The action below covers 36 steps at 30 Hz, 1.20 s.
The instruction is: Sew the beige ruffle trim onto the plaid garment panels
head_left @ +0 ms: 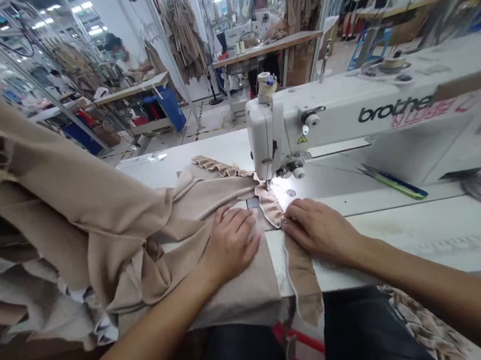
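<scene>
A beige-brown fabric piece point(237, 292) lies across the sewing table, its right edge running up to the sewing machine point(268, 141). My left hand point(232, 243) rests flat on this fabric with its fingers stretched forward. A ruffle strip point(304, 278) with a pale edge passes under the lit needle and hangs over the table's front edge. My right hand point(315, 226) pinches the strip just in front of the presser foot point(270, 187). Behind the needle, a gathered ruffle point(216, 165) lies along the fabric's edge.
Thread snips point(394, 181) with green and blue handles lie right of the needle. A large heap of brown garments point(44, 170) hangs at the left. Beyond the table, people work at other sewing tables point(267, 48). More ruffle strips point(427, 320) lie below right.
</scene>
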Each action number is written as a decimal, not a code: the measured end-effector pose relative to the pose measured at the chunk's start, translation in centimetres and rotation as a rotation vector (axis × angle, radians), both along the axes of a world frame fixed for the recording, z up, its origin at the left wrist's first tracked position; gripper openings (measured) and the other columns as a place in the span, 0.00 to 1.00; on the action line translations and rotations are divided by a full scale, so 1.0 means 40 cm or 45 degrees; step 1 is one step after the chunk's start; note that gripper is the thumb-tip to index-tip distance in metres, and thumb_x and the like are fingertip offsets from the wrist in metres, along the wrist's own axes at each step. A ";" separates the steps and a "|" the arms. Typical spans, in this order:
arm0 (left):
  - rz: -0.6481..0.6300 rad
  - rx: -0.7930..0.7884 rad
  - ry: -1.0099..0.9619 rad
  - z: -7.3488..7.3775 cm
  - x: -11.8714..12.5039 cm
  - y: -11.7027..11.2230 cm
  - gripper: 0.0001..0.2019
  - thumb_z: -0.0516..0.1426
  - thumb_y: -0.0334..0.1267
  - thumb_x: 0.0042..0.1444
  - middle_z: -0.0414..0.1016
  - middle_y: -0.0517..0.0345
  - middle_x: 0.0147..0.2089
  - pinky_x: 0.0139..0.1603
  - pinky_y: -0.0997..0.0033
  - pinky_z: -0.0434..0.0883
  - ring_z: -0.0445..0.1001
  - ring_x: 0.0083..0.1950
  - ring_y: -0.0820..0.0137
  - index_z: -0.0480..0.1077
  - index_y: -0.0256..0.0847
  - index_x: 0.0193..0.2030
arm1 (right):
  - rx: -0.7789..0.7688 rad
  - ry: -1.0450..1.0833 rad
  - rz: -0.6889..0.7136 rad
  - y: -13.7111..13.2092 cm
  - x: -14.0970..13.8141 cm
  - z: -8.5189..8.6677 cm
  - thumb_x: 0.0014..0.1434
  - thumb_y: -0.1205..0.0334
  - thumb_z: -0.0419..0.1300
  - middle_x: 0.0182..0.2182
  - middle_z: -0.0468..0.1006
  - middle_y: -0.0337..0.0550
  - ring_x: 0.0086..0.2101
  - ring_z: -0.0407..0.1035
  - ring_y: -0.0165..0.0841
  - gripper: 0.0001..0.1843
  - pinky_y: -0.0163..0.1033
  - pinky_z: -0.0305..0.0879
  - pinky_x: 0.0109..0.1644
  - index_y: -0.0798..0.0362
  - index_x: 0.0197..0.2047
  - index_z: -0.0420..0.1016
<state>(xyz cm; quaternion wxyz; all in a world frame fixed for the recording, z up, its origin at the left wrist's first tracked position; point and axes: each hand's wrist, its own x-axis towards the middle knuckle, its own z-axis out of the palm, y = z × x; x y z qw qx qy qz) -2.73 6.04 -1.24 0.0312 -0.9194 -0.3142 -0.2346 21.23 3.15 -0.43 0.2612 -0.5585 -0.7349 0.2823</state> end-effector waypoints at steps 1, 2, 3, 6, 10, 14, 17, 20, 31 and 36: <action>0.020 0.000 -0.026 -0.003 0.003 -0.003 0.12 0.56 0.37 0.65 0.80 0.43 0.55 0.67 0.46 0.63 0.76 0.58 0.55 0.72 0.36 0.53 | -0.056 0.056 0.032 0.018 0.014 0.003 0.67 0.49 0.54 0.36 0.76 0.49 0.40 0.70 0.45 0.16 0.53 0.65 0.50 0.52 0.35 0.72; 0.046 -0.005 -0.059 -0.007 0.011 -0.003 0.13 0.57 0.38 0.64 0.79 0.42 0.55 0.66 0.45 0.63 0.76 0.58 0.54 0.71 0.36 0.53 | -0.116 0.122 0.065 0.034 0.029 0.009 0.68 0.46 0.53 0.32 0.75 0.45 0.36 0.69 0.41 0.18 0.48 0.66 0.44 0.51 0.35 0.71; 0.079 -0.014 -0.101 -0.012 0.023 0.003 0.14 0.58 0.38 0.63 0.79 0.40 0.55 0.66 0.44 0.64 0.75 0.58 0.53 0.70 0.36 0.54 | -0.175 0.198 0.098 0.048 0.042 0.015 0.69 0.44 0.52 0.31 0.74 0.43 0.33 0.69 0.38 0.20 0.45 0.66 0.40 0.51 0.36 0.71; 0.176 -0.025 -0.243 -0.031 0.077 0.038 0.18 0.60 0.40 0.60 0.78 0.39 0.55 0.65 0.43 0.64 0.75 0.58 0.51 0.67 0.36 0.55 | -0.306 0.407 0.194 0.088 0.065 0.030 0.69 0.40 0.51 0.34 0.76 0.41 0.34 0.70 0.36 0.23 0.40 0.67 0.38 0.51 0.42 0.72; 0.200 0.035 -0.334 -0.039 0.139 0.089 0.20 0.60 0.40 0.58 0.77 0.37 0.54 0.58 0.45 0.67 0.75 0.56 0.49 0.66 0.35 0.55 | -0.379 0.471 0.302 0.114 0.061 0.039 0.67 0.43 0.56 0.31 0.75 0.40 0.32 0.69 0.34 0.20 0.39 0.66 0.37 0.53 0.39 0.74; 0.033 0.234 -0.209 -0.026 0.146 0.107 0.13 0.55 0.37 0.64 0.78 0.38 0.51 0.48 0.51 0.69 0.75 0.50 0.50 0.71 0.35 0.51 | -0.377 0.287 0.601 0.117 0.081 0.064 0.63 0.52 0.65 0.39 0.80 0.42 0.39 0.73 0.36 0.13 0.40 0.68 0.43 0.52 0.45 0.78; -0.124 0.229 -0.128 -0.018 0.136 0.112 0.07 0.54 0.32 0.67 0.80 0.45 0.43 0.44 0.56 0.71 0.76 0.44 0.57 0.75 0.37 0.43 | -0.417 0.222 0.633 0.124 0.121 0.073 0.63 0.50 0.65 0.44 0.82 0.43 0.41 0.75 0.38 0.18 0.40 0.70 0.43 0.48 0.54 0.78; -0.120 0.023 -0.263 -0.018 0.132 0.116 0.05 0.57 0.30 0.66 0.80 0.48 0.40 0.42 0.61 0.75 0.77 0.41 0.62 0.75 0.37 0.40 | -0.194 0.013 0.398 0.130 0.143 0.051 0.70 0.50 0.55 0.46 0.82 0.47 0.45 0.75 0.41 0.17 0.46 0.70 0.49 0.48 0.53 0.80; -0.112 -0.244 -0.349 -0.030 0.111 0.103 0.05 0.61 0.31 0.63 0.81 0.49 0.44 0.44 0.60 0.78 0.79 0.44 0.60 0.74 0.38 0.45 | 0.315 -0.469 0.347 0.110 0.097 -0.043 0.73 0.52 0.51 0.52 0.79 0.52 0.58 0.67 0.53 0.22 0.62 0.62 0.59 0.42 0.66 0.71; -0.087 -0.267 -0.278 -0.020 0.102 0.097 0.09 0.56 0.33 0.67 0.80 0.43 0.48 0.49 0.62 0.77 0.78 0.49 0.59 0.73 0.34 0.51 | 0.395 -0.490 0.341 0.108 0.109 -0.053 0.74 0.52 0.49 0.50 0.79 0.54 0.58 0.66 0.55 0.22 0.62 0.61 0.59 0.46 0.65 0.73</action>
